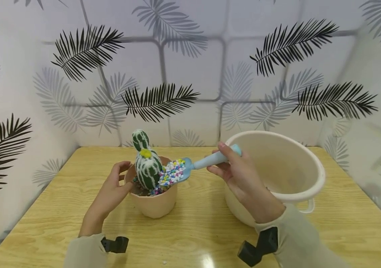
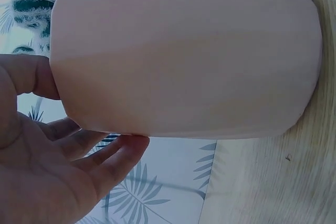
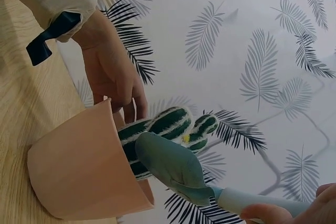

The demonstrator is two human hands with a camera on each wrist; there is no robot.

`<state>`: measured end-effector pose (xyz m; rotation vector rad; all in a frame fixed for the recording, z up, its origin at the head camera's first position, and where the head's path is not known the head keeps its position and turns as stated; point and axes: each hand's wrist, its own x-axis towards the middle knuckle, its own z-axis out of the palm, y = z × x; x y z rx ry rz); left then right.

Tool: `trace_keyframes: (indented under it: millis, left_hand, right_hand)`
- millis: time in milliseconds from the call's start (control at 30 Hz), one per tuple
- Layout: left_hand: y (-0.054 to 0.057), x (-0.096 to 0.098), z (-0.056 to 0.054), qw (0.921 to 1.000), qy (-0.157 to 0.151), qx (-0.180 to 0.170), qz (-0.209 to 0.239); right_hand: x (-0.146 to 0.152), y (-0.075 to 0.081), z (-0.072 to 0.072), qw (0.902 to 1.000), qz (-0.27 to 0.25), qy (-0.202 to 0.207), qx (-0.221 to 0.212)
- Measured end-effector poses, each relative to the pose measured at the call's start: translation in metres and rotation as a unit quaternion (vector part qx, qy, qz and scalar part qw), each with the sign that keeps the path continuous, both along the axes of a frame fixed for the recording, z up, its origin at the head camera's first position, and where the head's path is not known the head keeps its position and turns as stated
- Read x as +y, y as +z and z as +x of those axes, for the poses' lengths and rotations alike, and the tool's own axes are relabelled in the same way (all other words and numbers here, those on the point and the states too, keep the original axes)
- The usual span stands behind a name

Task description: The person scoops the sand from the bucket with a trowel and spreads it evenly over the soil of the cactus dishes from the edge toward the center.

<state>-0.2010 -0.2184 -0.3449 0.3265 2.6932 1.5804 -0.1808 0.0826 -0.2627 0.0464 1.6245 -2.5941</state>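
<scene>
My right hand (image 1: 240, 173) holds a light blue toy shovel (image 1: 210, 160) by its handle. Its scoop, heaped with multicoloured pebbles (image 1: 173, 172), is over the right side of a peach plant pot (image 1: 155, 204). A cactus (image 1: 148, 169) with white fuzz and a yellow flower stands in the pot, with more pebbles and brown soil at its base. At the pot's left rim, my left hand (image 1: 111, 188) grips the edge between thumb and fingers. In the right wrist view the scoop's underside (image 3: 170, 166) hides part of the cactus.
A large cream bucket (image 1: 244, 208) with a side handle stands to the right, partly behind my right forearm. The wooden table (image 1: 197, 230) meets leaf-patterned walls (image 1: 194, 123) at the back and sides. A tiny white bit lies near the front.
</scene>
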Motion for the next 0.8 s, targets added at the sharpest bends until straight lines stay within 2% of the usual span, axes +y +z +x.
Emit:
trace_keyframes:
  millis: [233,600,800]
  left_hand:
    - [0.0005,0.0069,-0.0008,0.9995,-0.024,-0.017,0.008]
    - [0.0048,0.0062,0.0036,0.9993,-0.027,-0.025,0.008]
    - [0.004,0.0065,0.0022,0.999,-0.037,-0.026,0.003]
  right_hand:
    - [0.0015,-0.0035,-0.0018,0.9988,0.047,-0.006,0.009]
    - [-0.0023,-0.0025,-0.0018,0.9977,0.066,0.005,0.017]
    - [-0.0007,-0.0041,0.0017,0.9946,0.101,0.006,0.025]
